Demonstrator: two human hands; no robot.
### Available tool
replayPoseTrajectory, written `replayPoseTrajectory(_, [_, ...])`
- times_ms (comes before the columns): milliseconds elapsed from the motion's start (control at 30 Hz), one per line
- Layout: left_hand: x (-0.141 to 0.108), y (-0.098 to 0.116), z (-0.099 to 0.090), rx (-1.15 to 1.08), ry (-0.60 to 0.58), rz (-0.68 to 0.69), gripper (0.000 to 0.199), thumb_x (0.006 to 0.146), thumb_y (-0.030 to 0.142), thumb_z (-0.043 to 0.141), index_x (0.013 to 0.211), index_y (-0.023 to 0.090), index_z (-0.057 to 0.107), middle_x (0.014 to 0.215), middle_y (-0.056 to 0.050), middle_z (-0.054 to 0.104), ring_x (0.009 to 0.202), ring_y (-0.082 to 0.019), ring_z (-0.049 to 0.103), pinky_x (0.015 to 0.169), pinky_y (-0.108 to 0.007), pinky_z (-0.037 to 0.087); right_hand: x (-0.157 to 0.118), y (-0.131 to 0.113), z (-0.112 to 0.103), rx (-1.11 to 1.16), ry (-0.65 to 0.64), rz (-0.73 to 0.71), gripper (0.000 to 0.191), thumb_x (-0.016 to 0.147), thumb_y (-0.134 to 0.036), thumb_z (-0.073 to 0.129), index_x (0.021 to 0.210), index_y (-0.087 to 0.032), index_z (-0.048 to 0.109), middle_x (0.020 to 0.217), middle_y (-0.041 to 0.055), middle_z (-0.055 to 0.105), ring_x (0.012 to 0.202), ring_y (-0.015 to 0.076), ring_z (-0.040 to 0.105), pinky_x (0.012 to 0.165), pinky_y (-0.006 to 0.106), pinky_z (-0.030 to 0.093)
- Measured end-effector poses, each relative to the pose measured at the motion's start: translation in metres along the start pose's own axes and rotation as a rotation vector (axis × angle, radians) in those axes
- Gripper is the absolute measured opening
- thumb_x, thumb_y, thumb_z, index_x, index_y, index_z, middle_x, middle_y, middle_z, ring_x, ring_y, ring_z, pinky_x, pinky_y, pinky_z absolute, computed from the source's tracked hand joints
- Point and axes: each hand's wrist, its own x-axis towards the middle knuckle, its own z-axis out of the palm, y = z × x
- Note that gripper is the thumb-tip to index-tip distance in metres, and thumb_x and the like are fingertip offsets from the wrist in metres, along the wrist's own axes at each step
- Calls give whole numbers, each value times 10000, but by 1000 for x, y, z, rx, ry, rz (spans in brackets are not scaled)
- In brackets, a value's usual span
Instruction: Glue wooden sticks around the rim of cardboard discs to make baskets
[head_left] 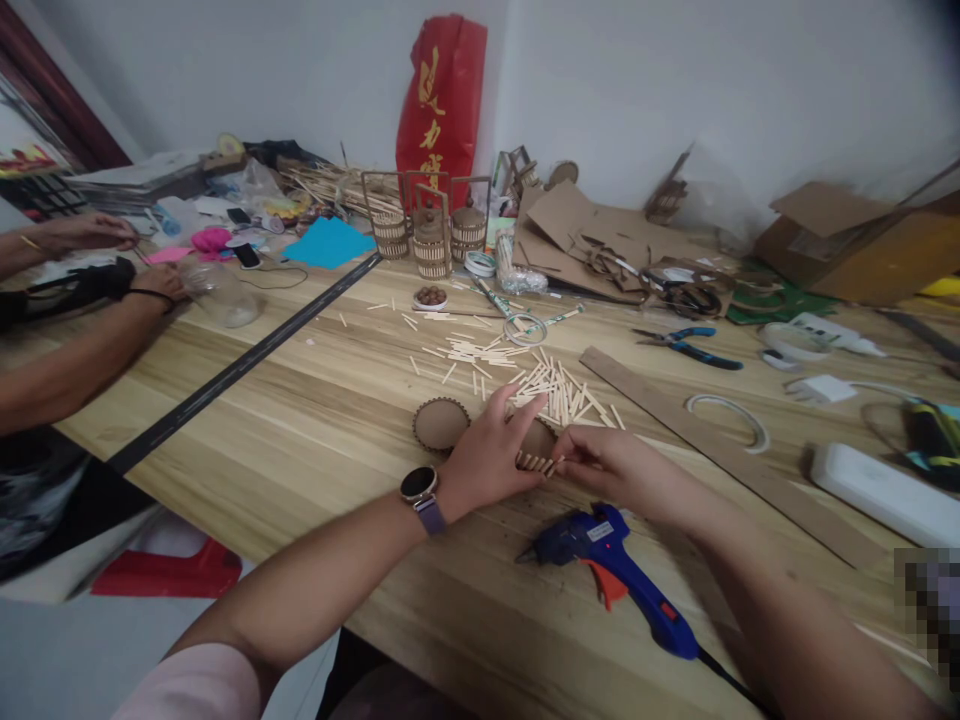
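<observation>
My left hand (491, 450), with a watch on its wrist, grips a round cardboard disc (538, 437) by its edge, thumb in front and fingers over the far side. A row of short wooden sticks (531, 462) stands along the near rim of this disc. At the row's right end, the fingers of my right hand (600, 465) pinch a short stick (553, 466) against the rim. Left of my hands lies another round disc (441, 426) with a dark, notched-looking edge. A blue glue gun (600, 545) rests on the table just below my right hand.
Loose sticks (559, 390) lie scattered beyond my hands. A cardboard strip (720, 450), pliers (694, 345) and a white power strip (885, 495) are on the right. Small lidded baskets (433, 245) stand at the back. Another person's arms (97, 340) are at far left.
</observation>
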Motion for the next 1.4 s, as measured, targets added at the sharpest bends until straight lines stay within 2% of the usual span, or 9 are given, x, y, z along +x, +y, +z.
replayPoseTrajectory(333, [1,0,0,-34,0,-5,901,663,258,791,1412,245,290,1459,-164,241,1331,-353,362,1032,-500,422,0,1,6,-86,27,-52,133,879,-290,475,785,-216,532,729,20,636,644,169,565,594,254,392])
replayPoseTrajectory(767, [1,-1,0,-30,4,4,893,679,342,799,1411,261,294,1451,-161,251,1326,-349,372,1026,-500,431,-1,0,7,-250,13,-118,123,893,-215,448,780,-221,496,720,29,629,635,171,573,576,253,391])
replayPoseTrajectory(1000, [1,-1,0,-16,-8,7,906,675,286,793,1422,234,283,1447,-176,251,1313,-347,391,1017,-490,441,-1,0,9,-259,18,-136,154,915,-227,422,776,-215,489,724,37,626,634,170,571,580,255,395])
replayPoseTrajectory(1200, [1,-1,1,-6,-13,15,930,666,317,811,1426,220,285,1447,-185,251,1316,-356,387,1024,-495,434,-2,-2,8,-270,24,-133,161,911,-213,427,759,-221,478,721,32,625,628,167,566,570,250,390])
replayPoseTrajectory(1400, [1,-2,0,-21,-21,19,989,626,349,852,1424,263,274,1464,-170,243,1340,-356,360,1038,-518,419,-1,-3,7,-257,20,-121,140,907,-198,436,775,-227,474,719,22,619,634,164,574,575,248,399])
